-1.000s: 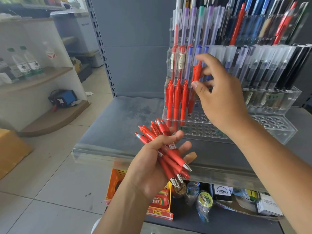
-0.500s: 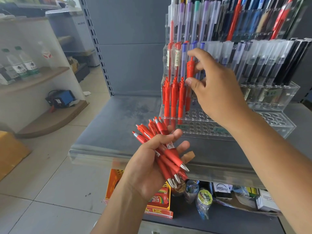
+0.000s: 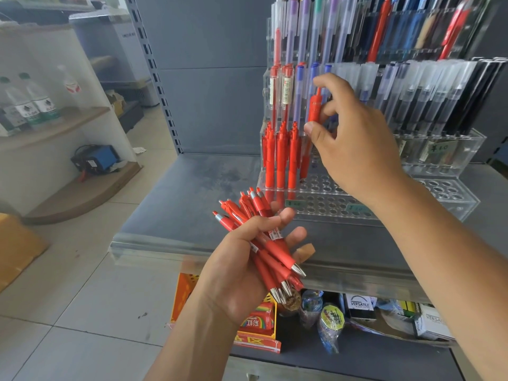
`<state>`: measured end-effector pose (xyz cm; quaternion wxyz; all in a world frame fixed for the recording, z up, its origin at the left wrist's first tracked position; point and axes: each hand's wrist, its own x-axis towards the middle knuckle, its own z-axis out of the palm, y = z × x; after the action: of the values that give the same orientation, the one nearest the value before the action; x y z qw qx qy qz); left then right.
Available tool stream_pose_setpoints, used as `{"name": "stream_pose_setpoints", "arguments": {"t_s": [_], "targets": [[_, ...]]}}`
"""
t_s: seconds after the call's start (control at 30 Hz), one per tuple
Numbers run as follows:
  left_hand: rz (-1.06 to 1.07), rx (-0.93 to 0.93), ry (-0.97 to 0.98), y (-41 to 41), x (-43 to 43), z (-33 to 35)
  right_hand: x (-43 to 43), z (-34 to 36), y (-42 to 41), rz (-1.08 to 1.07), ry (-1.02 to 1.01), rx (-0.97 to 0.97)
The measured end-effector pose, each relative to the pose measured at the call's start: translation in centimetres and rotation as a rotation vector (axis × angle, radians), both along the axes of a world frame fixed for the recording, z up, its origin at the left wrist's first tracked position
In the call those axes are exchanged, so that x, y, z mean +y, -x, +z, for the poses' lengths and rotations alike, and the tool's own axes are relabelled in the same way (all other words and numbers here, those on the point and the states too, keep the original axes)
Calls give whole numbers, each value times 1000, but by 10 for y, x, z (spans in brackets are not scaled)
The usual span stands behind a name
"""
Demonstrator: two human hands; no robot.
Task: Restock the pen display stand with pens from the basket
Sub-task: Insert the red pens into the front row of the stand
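A clear acrylic pen display stand [image 3: 324, 207] sits on the grey shelf, its upper tiers full of pens. Several red pens [image 3: 280, 155] stand upright in the holes at the left of its lower tier. My right hand [image 3: 354, 138] pinches one red pen [image 3: 313, 114] upright, its tip at the hole just right of those standing pens. My left hand [image 3: 242, 270] is below, over the shelf's front edge, gripping a bundle of several red pens [image 3: 264, 240] with their silver tips pointing down-right. No basket is visible.
The grey metal shelf [image 3: 192, 193] carries the stand; many holes in the stand's front rows [image 3: 330, 204] hold nothing. Below the shelf lie boxes and packaged goods [image 3: 357, 306]. A white shelving unit with water bottles [image 3: 30, 105] stands at left over tiled floor.
My right hand has held the single red pen at the stand's lower tier throughout, shifting only slightly. The left hand keeps the bundle still. The view has moved a little.
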<state>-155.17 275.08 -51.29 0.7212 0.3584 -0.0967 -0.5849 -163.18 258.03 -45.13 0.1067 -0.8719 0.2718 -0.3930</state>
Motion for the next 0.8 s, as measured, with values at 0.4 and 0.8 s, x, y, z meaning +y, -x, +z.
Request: {"name": "stream_pose_setpoints", "arguments": {"t_s": [0.4,0.8], "targets": [[-9,3,-22,0,0,2,1,-5,3,14,18,82],[-65,8,-8,4,2,-3,53,14,-5,299,-236,258]]}}
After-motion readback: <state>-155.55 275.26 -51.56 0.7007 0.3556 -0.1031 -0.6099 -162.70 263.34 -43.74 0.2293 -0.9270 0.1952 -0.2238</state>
